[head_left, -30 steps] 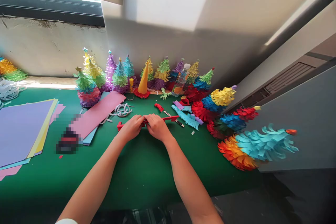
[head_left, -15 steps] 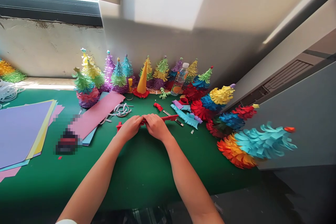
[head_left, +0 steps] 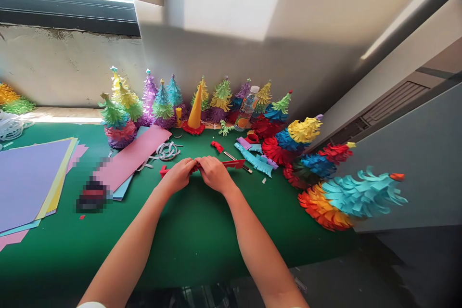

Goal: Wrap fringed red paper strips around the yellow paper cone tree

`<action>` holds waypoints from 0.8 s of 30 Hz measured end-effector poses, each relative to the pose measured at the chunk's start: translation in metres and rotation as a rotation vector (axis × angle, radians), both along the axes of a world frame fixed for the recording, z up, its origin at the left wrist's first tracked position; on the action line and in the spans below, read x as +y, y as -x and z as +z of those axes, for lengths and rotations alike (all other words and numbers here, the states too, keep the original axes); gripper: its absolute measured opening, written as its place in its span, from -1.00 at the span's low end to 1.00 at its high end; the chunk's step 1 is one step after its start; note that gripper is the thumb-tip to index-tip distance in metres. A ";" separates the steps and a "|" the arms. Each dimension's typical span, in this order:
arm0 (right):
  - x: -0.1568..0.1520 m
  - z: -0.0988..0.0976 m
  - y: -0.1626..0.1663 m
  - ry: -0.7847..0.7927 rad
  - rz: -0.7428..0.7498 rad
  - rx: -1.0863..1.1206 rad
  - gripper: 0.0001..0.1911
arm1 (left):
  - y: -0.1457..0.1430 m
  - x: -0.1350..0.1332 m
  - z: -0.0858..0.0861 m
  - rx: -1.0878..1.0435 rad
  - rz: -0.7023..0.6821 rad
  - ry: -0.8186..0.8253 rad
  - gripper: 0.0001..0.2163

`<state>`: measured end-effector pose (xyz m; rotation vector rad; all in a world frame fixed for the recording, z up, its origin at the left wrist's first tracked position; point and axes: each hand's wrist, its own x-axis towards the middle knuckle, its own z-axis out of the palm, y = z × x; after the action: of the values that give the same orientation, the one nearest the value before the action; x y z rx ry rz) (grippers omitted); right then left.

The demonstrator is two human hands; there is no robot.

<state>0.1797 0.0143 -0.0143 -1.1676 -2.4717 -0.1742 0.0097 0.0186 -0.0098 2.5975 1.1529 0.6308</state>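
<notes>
Between both hands runs a red paper strip, its ends sticking out to the left and right. My left hand is closed on it, fingertips pinching near the middle. Right beside it, almost touching, my right hand pinches the same strip. The part under the fingers is hidden. Just behind the right hand lie a utility knife and a small curled red paper piece. A yellow paper cone with a red fringed base stands farther back.
Fringed paper trees line the wall, with more along the right edge. A plastic bottle stands among them. Coloured sheets and a pink sheet lie left, near coiled white strips. Blue fringed strips lie right.
Both hands keep their pinch on the red paper strip and have barely shifted. The strip's right end has tilted slightly, showing more of its face.
</notes>
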 end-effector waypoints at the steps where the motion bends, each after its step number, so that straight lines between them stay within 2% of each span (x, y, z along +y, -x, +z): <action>1: 0.000 0.000 0.000 0.002 0.004 0.001 -0.71 | 0.000 0.000 0.000 0.012 0.011 0.010 -0.76; 5: 0.000 -0.001 0.000 0.003 0.017 0.000 -0.71 | 0.001 0.001 0.000 0.013 0.014 0.023 -0.81; 10: 0.001 -0.003 0.000 0.011 0.017 0.019 -0.71 | 0.002 0.001 0.000 0.016 -0.001 0.035 -0.73; 17: -0.001 0.008 -0.009 0.120 0.034 0.075 -0.80 | 0.010 0.007 0.001 -0.011 0.058 0.089 -0.74; 24: 0.002 0.016 -0.038 0.269 -0.071 0.154 -0.84 | 0.028 0.010 0.004 0.024 0.012 0.166 -0.53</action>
<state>0.2176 0.0166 0.0014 -1.3240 -2.3708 0.2273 -0.0183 0.0290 -0.0062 2.4673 1.1763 0.4851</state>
